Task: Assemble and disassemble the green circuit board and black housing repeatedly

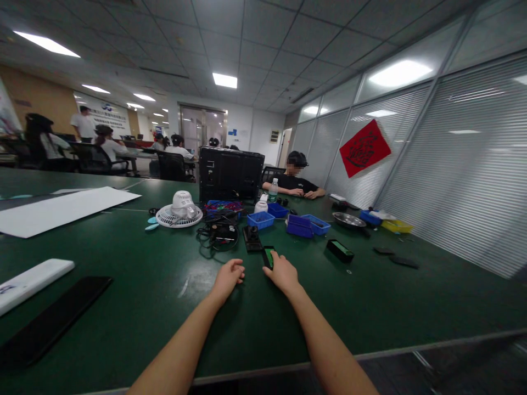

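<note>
My right hand (282,272) lies over a small black box with a green face (269,254), thumb on its near side and fingers on top. The hand covers much of the box, which stays on the green table. My left hand (226,280) rests a short way to the left, its fingers loosely curled and apart, with nothing seen in them. Just beyond the hands a black device with a round knob-like part (252,239) sits on the table. A second black box with a green top (340,249) lies farther right.
Behind the hands are black cables with an adapter (222,235), a white fan (179,211), blue trays (261,220), a metal bowl (348,220) and a large black panel (231,174). White (33,280) and black slabs (57,318) lie left. A person (294,178) sits across.
</note>
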A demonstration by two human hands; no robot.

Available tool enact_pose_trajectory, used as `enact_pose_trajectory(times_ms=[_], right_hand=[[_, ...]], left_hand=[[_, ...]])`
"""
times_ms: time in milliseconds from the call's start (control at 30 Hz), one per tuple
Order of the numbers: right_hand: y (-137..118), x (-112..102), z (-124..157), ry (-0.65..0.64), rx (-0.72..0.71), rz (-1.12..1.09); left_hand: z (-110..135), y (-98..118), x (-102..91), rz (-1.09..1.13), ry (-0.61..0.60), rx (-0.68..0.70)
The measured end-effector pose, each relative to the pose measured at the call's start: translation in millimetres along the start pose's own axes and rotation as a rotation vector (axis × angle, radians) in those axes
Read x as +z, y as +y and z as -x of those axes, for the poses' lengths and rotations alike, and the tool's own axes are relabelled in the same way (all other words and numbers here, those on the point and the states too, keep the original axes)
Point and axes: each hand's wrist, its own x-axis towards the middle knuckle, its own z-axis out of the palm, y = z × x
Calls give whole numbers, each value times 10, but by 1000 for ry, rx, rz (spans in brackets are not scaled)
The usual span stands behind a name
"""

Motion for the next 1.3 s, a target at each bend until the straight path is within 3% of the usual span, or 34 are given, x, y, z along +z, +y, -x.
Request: enact_pose_trajectory(times_ms=[133,300,467,700,800,933,1300], right_hand=[[-112,-21,86,7,-66,-30],[-218,8,136,-28,-272,-313],[-211,127,58,-19,-230,-533],[-211,261,-4,-129,-318,-735],[-212,291,-3,-165,-381,-748],[-200,304,-17,-171,-357,-729],[-174,294,-56,-161,-291,-714]], left_hand=[[4,-6,5,-19,-3,15],[-20,-26,-14,-218,57,96],[5,-22,-43,-507,161,290],[252,78,48,-929,105,475],[286,103,53,-1049,180,424],[303,132,10,-1142,238,341],[521,434,-424,-1251,191,29]])
